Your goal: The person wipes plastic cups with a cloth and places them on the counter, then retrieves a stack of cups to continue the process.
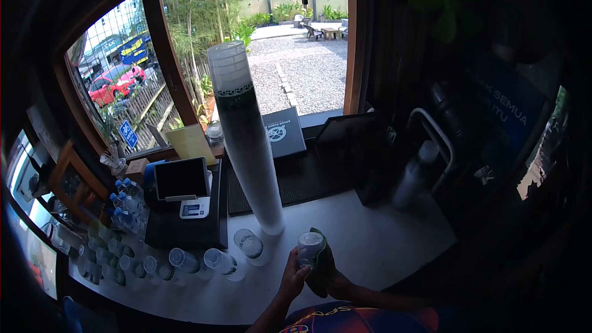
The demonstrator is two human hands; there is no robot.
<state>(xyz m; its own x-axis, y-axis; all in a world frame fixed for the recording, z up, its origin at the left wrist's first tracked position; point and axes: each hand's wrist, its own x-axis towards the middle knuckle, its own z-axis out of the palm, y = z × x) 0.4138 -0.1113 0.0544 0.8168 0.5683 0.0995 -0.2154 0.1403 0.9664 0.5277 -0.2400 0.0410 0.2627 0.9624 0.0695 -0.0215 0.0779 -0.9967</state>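
Note:
My left hand [295, 273] is wrapped round a clear plastic cup [309, 245], its base facing up toward me. A green cloth [320, 258] lies against the cup's right side, pressed there by my right hand [328, 274]. Just left of my hands, a clear cup [249, 244] rests on the white counter [364, 253]. Further left stand two more cups, a nearer one [217, 260] and another beside it [181, 259], upside down. Behind them rises a tall stack of nested cups [250, 142] with dark green print.
Several more cups [126, 264] line the counter's left side, near small water bottles [128, 203] with blue caps. A tablet [181, 179] stands on a black box. A black mat [296, 182] runs below the open window. At right are a bottle [416, 176] and a curved metal bar [449, 142].

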